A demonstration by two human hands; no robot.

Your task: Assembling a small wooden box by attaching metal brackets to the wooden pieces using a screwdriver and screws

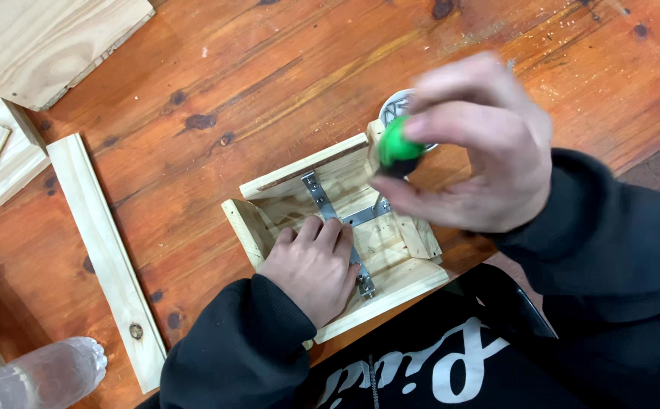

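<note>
Two hands at work: my left hand [313, 266] presses flat inside the small wooden box [335, 238] at frame centre, fingers together beside the metal strip [335, 220], whose long axis runs diagonally. My right hand [472, 144], raised upper right, pinches a green-handled tool [398, 149].

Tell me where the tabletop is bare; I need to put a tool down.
Bare wood lies between the long wooden strip and the small wooden box, and beyond the box toward the far edge. The left side is crowded with stacked boards and a plastic bottle.
</note>
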